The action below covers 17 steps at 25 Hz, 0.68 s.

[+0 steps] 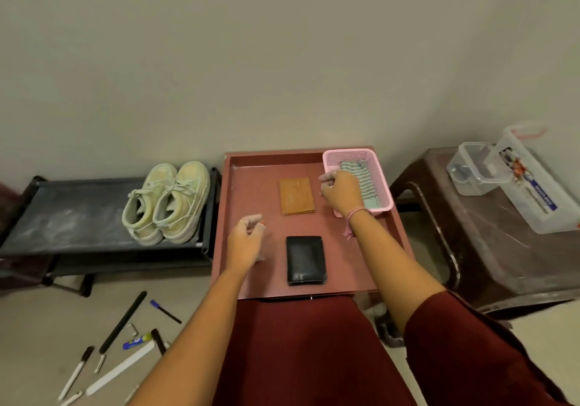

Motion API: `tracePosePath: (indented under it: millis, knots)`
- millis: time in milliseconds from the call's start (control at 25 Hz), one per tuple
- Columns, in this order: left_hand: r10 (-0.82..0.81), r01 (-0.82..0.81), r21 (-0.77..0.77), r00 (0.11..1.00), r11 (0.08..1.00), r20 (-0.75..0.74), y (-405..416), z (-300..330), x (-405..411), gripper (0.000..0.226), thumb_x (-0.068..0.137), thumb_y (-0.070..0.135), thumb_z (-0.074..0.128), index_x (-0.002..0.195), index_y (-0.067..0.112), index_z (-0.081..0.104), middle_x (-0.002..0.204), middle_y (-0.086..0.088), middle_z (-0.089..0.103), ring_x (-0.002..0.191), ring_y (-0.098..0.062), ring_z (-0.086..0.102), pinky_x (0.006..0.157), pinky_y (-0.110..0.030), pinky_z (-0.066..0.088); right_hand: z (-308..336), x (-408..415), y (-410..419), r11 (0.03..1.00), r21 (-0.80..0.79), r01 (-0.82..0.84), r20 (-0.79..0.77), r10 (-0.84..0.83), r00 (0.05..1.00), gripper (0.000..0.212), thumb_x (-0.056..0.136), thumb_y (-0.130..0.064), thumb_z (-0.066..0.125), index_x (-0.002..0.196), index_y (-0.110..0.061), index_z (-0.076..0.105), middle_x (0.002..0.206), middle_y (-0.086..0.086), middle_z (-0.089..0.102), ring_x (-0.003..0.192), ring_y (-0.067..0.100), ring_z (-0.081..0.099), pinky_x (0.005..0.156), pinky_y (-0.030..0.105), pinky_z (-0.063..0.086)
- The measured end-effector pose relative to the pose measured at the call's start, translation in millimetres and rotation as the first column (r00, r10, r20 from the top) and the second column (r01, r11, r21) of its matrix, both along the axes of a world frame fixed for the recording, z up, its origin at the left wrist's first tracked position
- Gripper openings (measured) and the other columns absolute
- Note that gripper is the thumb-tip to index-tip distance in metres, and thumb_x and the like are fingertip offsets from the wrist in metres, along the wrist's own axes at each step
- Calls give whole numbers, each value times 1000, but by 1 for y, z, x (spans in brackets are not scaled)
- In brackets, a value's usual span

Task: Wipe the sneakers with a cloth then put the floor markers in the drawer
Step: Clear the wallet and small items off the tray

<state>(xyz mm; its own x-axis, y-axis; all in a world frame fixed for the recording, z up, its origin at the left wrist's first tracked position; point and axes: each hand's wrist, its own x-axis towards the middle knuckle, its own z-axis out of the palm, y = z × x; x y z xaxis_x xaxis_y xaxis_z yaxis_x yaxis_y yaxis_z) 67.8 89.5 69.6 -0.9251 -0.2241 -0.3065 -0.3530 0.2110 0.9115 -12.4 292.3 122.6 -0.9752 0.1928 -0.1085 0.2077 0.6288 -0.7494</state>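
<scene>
Head view: both hands hover over the red-brown tray-top table point(389, 239), apart from each other, neither holding anything I can make out. Left hand point(246, 241) loosely curled, right hand point(340, 192) curled at the rim of the pink perforated plastic basket point(381, 167) — the striped green-and-white folded cloth point(365, 179) lies inside it. Pale cream lace-up sneakers point(168, 201) sit on the low black rack point(62, 214), well left of the table. Pens and markers point(125, 336) lie scattered on the floor — which count as floor markers I can't tell. Risks: dragging the light basket off the edge when pulling the cloth; bumping the tan wallet point(296, 196) or black leather wallet point(305, 259); treading on the markers. No drawer in view.
</scene>
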Motion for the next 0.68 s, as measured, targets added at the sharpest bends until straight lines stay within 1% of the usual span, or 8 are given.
tracePosePath:
  millis: [80,160,240,320,360,440,560,680]
  knots:
    - [14,-15,20,998,1000,67,0,-17,6,20,92,14,56,110,19,62,104,-9,63,80,-19,61,71,-43,60,-23,-2,-15,999,32,6,70,-9,997,28,84,2,47,98,-2,71,102,15,70,99,29,62,90,28,45]
    - [19,-22,27,995,999,93,2,-34,8,15,89,20,60,102,27,65,108,-4,62,90,-19,65,86,-45,57,-45,-7,-25,997,83,-9,182,-6,983,19,82,2,49,73,0,65,87,16,64,89,35,56,77,29,44]
    - [11,-21,69,990,997,140,6,-42,8,15,89,20,61,102,25,65,105,-1,63,96,-17,64,93,-42,54,-68,-13,-29,992,129,-5,256,-28,966,29,82,-2,53,55,-9,43,75,10,52,78,28,47,62,26,35]
    - [-21,-3,113,977,994,210,10,-48,7,20,92,13,57,110,16,64,96,3,65,95,-16,63,95,-40,52,-83,-18,-35,989,141,42,294,-83,952,17,85,-10,56,69,-6,53,84,12,56,87,29,53,63,27,41]
    - [-41,9,133,970,991,240,12,-49,5,21,93,11,55,113,13,63,93,3,66,93,-15,63,94,-36,52,-93,-22,-37,987,141,75,291,-114,950,13,87,-12,57,87,0,60,97,15,60,97,31,55,73,29,44]
    - [-86,44,158,960,987,267,14,-50,2,22,94,9,53,113,12,61,88,3,67,87,-13,63,86,-29,52,-104,-29,-41,979,156,134,311,-178,934,33,90,-16,56,113,7,55,121,22,56,110,34,53,88,32,43]
    - [-120,79,149,950,986,287,16,-50,-4,20,94,9,53,111,14,61,86,4,67,84,-12,62,77,-25,51,-113,-37,-46,963,148,224,342,-262,902,37,92,-17,56,119,7,49,129,23,49,115,35,51,91,33,42]
    - [-152,120,117,934,986,324,20,-53,-4,23,92,9,54,114,10,61,88,3,65,85,-15,61,73,-24,48,-117,-39,-49,954,139,267,369,-300,880,38,89,-19,61,118,5,53,125,22,54,115,34,53,93,35,45]
